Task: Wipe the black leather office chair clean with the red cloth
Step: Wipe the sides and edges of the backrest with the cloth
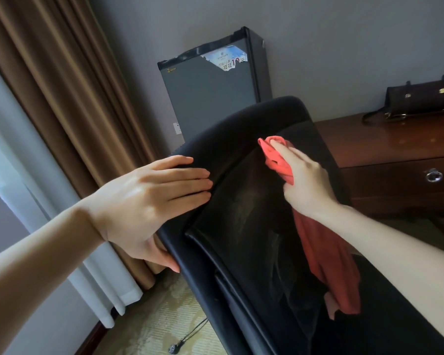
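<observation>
The black leather office chair (241, 226) fills the centre, its backrest facing the person. The left hand (149, 201) lies flat on the backrest's upper left edge, fingers straight and together, thumb behind the rim. The right hand (305, 180) grips the bunched red cloth (326, 257) against the upper right of the backrest, and the cloth's tail hangs below the wrist. A wooden desk (395, 155) stands just beside the chair's right edge, a grey mini fridge (208, 98) behind its top and a brown curtain (62, 98) to its left.

Red cloth (321, 242) against black chair (254, 226)
</observation>
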A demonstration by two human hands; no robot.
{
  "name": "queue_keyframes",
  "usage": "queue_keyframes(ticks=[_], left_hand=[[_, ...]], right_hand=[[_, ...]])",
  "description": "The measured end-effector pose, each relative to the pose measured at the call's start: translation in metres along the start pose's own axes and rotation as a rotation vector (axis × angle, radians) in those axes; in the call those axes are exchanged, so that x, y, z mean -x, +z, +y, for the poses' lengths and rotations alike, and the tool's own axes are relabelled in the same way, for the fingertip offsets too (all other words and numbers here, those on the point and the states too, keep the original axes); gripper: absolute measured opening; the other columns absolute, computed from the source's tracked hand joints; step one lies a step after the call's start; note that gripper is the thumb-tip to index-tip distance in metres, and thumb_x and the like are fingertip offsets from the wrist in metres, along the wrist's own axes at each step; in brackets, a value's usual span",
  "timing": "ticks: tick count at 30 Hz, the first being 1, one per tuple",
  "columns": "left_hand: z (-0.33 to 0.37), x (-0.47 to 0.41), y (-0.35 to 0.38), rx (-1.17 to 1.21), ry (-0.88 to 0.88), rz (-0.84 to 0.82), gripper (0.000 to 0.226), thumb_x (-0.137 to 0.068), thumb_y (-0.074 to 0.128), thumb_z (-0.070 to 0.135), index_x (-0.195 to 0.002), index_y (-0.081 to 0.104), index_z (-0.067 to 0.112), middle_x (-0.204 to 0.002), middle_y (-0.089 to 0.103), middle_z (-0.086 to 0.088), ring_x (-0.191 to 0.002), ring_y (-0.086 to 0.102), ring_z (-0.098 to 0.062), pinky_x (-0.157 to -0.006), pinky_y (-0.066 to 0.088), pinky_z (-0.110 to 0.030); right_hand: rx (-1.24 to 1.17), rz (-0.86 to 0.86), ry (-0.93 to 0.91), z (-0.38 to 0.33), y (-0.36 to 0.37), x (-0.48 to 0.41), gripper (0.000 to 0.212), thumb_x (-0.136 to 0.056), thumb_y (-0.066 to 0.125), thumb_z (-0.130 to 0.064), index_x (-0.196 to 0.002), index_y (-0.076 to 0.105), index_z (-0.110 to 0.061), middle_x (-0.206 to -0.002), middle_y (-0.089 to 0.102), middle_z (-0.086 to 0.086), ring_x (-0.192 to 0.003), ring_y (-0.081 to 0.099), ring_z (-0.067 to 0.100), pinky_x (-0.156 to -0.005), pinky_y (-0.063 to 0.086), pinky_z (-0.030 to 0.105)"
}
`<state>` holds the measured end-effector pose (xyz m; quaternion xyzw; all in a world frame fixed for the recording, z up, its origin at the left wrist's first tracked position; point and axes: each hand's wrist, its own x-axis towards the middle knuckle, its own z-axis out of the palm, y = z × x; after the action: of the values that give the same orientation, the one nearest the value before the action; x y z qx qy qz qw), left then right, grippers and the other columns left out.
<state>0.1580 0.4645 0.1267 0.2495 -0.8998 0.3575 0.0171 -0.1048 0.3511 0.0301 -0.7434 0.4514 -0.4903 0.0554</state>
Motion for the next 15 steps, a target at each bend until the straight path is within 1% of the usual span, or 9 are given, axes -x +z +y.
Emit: queue_keyframes(ticks=[1,2,3,4,7,10,13,15], left_hand=[[-0.001,-0.003,-0.004,0.063,0.019,-0.004,0.087,-0.069,0.079,0.048,-0.141,0.044,0.016,-0.147,0.043,-0.001,-0.135,0.043,-0.022,-0.110,0.033,-0.048],[0.001,-0.007,-0.011,0.122,0.016,-0.059,0.084,-0.068,0.075,0.060,-0.132,0.056,0.009,-0.140,0.052,-0.005,-0.131,0.047,-0.025,-0.109,0.035,-0.049],[0.005,-0.011,-0.019,0.122,-0.006,-0.092,0.087,-0.067,0.070,0.069,-0.124,0.063,0.004,-0.132,0.058,-0.010,-0.128,0.051,-0.028,-0.108,0.036,-0.050],[0.009,-0.012,-0.027,0.120,-0.015,-0.129,0.090,-0.065,0.067,0.073,-0.119,0.065,0.001,-0.128,0.061,-0.013,-0.126,0.053,-0.029,-0.107,0.036,-0.052],[0.012,-0.013,-0.032,0.044,-0.048,-0.204,0.091,-0.063,0.066,0.076,-0.120,0.065,0.005,-0.129,0.061,-0.012,-0.127,0.051,-0.027,-0.108,0.033,-0.056],[0.015,-0.015,-0.035,0.043,-0.105,-0.259,0.093,-0.058,0.066,0.078,-0.126,0.058,0.015,-0.135,0.056,-0.005,-0.134,0.042,-0.022,-0.110,0.027,-0.061],[0.018,-0.018,-0.040,0.046,-0.168,-0.343,0.097,-0.052,0.062,0.081,-0.129,0.045,0.024,-0.142,0.049,0.001,-0.142,0.029,-0.021,-0.109,0.025,-0.065],[0.018,-0.019,-0.041,0.031,-0.197,-0.366,0.102,-0.048,0.060,0.081,-0.131,0.043,0.025,-0.145,0.045,0.002,-0.144,0.023,-0.022,-0.108,0.026,-0.065]], right_hand=[[-0.037,0.005,-0.036,-0.003,0.001,0.008,0.086,-0.073,0.056,0.013,-0.145,0.037,-0.030,-0.147,0.042,0.001,-0.129,0.046,0.031,-0.102,0.044,0.040],[-0.067,0.011,-0.071,-0.006,0.002,0.015,0.087,-0.070,0.055,0.014,-0.143,0.039,-0.029,-0.146,0.044,0.001,-0.128,0.048,0.030,-0.101,0.045,0.041],[-0.088,0.017,-0.099,-0.010,0.003,0.022,0.088,-0.067,0.056,0.015,-0.142,0.042,-0.028,-0.143,0.047,0.001,-0.126,0.050,0.031,-0.100,0.046,0.042],[-0.098,0.019,-0.125,-0.015,0.002,0.029,0.089,-0.064,0.056,0.016,-0.141,0.044,-0.026,-0.140,0.050,0.001,-0.122,0.052,0.032,-0.098,0.047,0.043],[-0.072,0.000,-0.210,-0.029,-0.002,0.047,0.092,-0.059,0.061,0.017,-0.140,0.046,-0.024,-0.131,0.057,0.002,-0.108,0.059,0.036,-0.092,0.050,0.045],[-0.050,-0.042,-0.271,-0.042,-0.008,0.064,0.093,-0.056,0.061,0.015,-0.139,0.047,-0.024,-0.129,0.058,0.001,-0.098,0.062,0.035,-0.088,0.052,0.044],[-0.036,-0.146,-0.294,-0.056,-0.017,0.081,0.087,-0.060,0.048,0.005,-0.141,0.043,-0.027,-0.135,0.054,-0.002,-0.099,0.061,0.030,-0.087,0.051,0.044],[-0.010,-0.224,-0.310,-0.063,-0.021,0.093,0.088,-0.062,0.045,0.003,-0.142,0.039,-0.032,-0.137,0.051,-0.004,-0.100,0.059,0.027,-0.087,0.050,0.044]])
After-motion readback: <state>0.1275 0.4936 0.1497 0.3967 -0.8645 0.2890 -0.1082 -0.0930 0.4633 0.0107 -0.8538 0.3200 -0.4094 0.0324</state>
